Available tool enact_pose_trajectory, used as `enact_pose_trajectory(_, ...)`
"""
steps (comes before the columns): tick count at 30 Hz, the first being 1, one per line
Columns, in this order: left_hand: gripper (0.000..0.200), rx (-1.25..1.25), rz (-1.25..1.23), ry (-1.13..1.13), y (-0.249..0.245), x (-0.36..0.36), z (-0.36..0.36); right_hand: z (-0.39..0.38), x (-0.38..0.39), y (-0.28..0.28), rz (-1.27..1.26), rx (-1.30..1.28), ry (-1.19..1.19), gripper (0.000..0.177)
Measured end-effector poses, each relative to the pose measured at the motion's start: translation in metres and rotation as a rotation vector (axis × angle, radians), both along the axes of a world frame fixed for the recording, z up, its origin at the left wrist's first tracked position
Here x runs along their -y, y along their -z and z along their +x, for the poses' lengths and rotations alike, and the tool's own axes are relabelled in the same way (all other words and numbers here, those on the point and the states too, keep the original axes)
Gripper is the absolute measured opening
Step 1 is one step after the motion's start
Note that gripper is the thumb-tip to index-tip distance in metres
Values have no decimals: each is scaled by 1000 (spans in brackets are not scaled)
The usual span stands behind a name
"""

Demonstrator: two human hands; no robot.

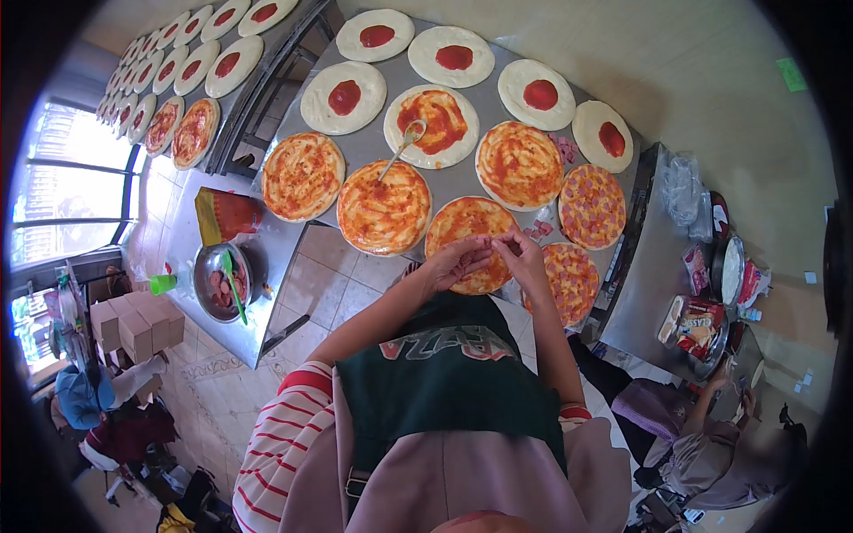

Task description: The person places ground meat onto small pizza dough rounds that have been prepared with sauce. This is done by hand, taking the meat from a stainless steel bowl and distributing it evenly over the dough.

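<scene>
Both of my hands meet over a sauced pizza base (464,220) at the near edge of the metal table. My left hand (458,261) is held palm up with its fingers curled; what it may hold is too small to tell. My right hand (524,256) has its fingertips pinched together beside the left fingers, with any contents hidden. To the right lie two pizzas topped with pink pieces, one upper (593,206) and one lower (569,282). Loose pink pieces (538,230) sit between the bases. A spoon (412,133) rests on a partly sauced base (450,155).
A steel bowl (213,286) with a green utensil (235,289) stands on the left side table. More sauced dough rounds fill a rack at the upper left. Another person (711,435) is at the lower right, near a counter (635,293). Cardboard boxes (138,329) are stacked at left.
</scene>
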State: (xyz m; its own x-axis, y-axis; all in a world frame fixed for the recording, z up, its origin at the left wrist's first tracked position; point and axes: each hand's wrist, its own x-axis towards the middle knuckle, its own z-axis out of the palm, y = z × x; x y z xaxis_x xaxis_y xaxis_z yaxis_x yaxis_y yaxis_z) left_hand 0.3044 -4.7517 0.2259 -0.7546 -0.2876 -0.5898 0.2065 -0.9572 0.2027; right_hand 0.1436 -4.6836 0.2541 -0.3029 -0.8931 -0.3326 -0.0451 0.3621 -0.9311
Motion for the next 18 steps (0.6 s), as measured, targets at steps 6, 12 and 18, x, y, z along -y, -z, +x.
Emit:
enact_pose_trajectory(6, 20, 36, -36, -24, 11, -3, -4, 2, 4, -18, -179, -455, -164, 11)
enact_pose_trajectory(12, 19, 63, 7, -81, 17, -5, -6, -16, 5, -2, -139, -335, -66, 10)
enact_pose_trajectory(18, 20, 74, 48, -125, 8, -5, -4, -54, 8, 25, -102, 289, 172, 15)
